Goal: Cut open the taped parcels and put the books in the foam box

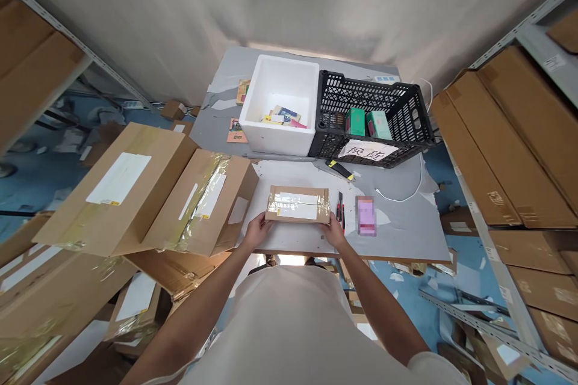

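Note:
A small cardboard box point(298, 204), taped over and bearing white labels, is at the front middle of the table. My left hand point(259, 231) grips its near left corner, and my right hand point(333, 231) has hold of the near right corner. The fingertips of both hands are partly hidden under the box. Just right of the box lies a red and black utility knife point(340, 212). A phone-like pink rectangle point(366, 216), blurred out, is further right. Behind them lies a black and yellow cutter point(341, 169).
At the back of the table point(406, 216) stand a white foam box point(280, 139) with booklets inside and a black plastic crate point(418, 123) holding green boxes. Large taped cartons point(208, 198) crowd the left side. Shelves of cartons point(492, 150) rise on the right.

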The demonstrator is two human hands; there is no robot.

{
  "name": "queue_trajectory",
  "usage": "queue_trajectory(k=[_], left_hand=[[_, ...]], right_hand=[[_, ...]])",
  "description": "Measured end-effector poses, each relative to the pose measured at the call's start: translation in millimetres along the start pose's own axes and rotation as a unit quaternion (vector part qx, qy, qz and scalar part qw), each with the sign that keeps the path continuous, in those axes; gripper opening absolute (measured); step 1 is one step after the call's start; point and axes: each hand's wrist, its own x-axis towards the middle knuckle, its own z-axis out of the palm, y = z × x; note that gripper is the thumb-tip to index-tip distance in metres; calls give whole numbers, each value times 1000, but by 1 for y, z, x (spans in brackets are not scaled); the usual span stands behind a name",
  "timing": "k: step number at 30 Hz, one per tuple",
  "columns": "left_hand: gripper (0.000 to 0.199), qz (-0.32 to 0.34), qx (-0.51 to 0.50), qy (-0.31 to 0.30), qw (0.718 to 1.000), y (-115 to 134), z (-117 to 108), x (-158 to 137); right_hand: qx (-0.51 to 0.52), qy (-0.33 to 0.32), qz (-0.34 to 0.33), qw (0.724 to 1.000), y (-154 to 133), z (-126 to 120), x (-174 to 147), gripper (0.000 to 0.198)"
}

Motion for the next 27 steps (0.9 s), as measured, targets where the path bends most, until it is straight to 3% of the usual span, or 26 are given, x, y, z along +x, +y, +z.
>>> queue_trajectory(k=[5,12,21,27], left_hand=[[50,5,16,28,999,24,-8,1],[47,-15,73,53,996,43,-9,6],[44,-43,101,71,991,36,1,15],[47,-49,51,52,996,12,-3,15]], right_hand=[[-109,5,-29,994,-22,-9,2,37],[-207,20,11,978,-37,-18,3,36],[-194,35,58,979,-24,-11,21,42],[-152,37,45,987,-14,-14,18,46]])
